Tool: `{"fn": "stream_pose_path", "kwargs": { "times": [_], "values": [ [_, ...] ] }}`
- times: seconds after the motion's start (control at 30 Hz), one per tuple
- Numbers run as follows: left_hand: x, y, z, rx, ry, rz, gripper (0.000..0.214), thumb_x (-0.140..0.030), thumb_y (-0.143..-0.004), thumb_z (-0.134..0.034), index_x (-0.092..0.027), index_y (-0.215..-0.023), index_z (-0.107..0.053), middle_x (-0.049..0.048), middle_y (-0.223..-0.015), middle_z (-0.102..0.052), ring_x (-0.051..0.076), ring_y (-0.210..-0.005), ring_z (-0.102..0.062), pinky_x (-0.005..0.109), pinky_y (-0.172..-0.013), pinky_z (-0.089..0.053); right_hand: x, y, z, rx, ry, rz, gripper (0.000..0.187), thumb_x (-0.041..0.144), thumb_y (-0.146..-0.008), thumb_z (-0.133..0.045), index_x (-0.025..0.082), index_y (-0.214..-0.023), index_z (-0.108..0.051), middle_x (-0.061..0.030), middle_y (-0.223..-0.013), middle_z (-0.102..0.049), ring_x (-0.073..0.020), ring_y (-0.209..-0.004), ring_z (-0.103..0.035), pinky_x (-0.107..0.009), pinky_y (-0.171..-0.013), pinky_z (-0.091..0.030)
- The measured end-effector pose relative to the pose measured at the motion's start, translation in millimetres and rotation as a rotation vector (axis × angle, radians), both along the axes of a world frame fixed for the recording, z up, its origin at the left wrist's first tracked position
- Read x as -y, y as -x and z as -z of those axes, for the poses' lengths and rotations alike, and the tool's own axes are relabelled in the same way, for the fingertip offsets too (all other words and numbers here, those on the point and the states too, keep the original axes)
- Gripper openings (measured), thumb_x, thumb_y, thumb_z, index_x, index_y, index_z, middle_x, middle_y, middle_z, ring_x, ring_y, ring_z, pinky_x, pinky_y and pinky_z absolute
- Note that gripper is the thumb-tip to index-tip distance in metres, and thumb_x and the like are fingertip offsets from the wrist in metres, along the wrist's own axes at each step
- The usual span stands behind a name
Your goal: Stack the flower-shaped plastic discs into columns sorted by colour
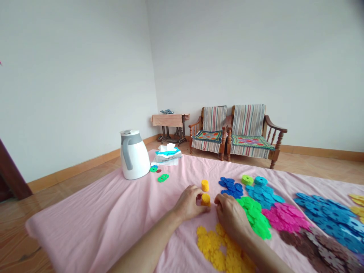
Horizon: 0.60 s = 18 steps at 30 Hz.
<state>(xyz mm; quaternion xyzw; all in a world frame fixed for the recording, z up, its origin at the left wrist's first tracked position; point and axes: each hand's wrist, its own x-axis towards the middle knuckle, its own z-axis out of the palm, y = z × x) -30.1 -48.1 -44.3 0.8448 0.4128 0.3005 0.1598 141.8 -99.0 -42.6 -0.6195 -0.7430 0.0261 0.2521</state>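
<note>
My left hand [187,204] curls its thumb and fingers around a short stack of yellow snowflake discs [206,200] standing on the pink cloth. A second yellow stack [205,185] stands just behind it. To the right of the held stack, my right hand [231,215] is closed with its fingers bent downward; whatever is in its fingertips is hidden. Under and beside my right forearm lies a loose pile of yellow discs [212,248]. Bright green discs [254,216] lie just to the right of that hand, with dark blue discs [231,187] beyond it.
A white jug [135,155] and a tissue pack [168,153] stand at the back left, near a few green discs [163,178]. Light blue [263,193], pink [286,217], blue [327,210] and brown discs [318,246] spread rightward. Two wooden chairs [250,141] stand beyond the cloth.
</note>
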Motion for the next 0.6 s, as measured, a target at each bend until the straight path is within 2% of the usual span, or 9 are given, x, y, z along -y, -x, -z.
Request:
{"fn": "stream_pose_path", "kwargs": {
  "times": [0.43,0.6],
  "values": [
    [-1.4,1.9,-0.9,-0.003,0.009,0.011,0.029,-0.031,-0.061,-0.074,-0.020,-0.086,-0.066,0.0009,-0.082,-0.057,0.017,-0.078,-0.053,0.024,-0.069,-0.041,2.4,1.4,-1.2,-0.041,-0.009,0.000,0.023,0.010,-0.079,-0.038,0.017,-0.077,-0.060,-0.0054,-0.077,-0.060,-0.0162,-0.077,-0.054,-0.025,-0.070,-0.034],
    [-5.1,11.6,-4.7,0.004,0.044,0.029,0.029,-0.031,-0.057,-0.077,-0.017,-0.076,-0.062,-0.0006,-0.078,-0.056,0.013,-0.070,-0.052,0.021,-0.060,-0.039,5.0,1.7,-5.5,-0.055,0.005,-0.055,0.029,0.010,-0.079,-0.038,0.020,-0.070,-0.064,-0.0038,-0.073,-0.060,-0.0144,-0.074,-0.054,-0.024,-0.069,-0.034]
  ]
}}
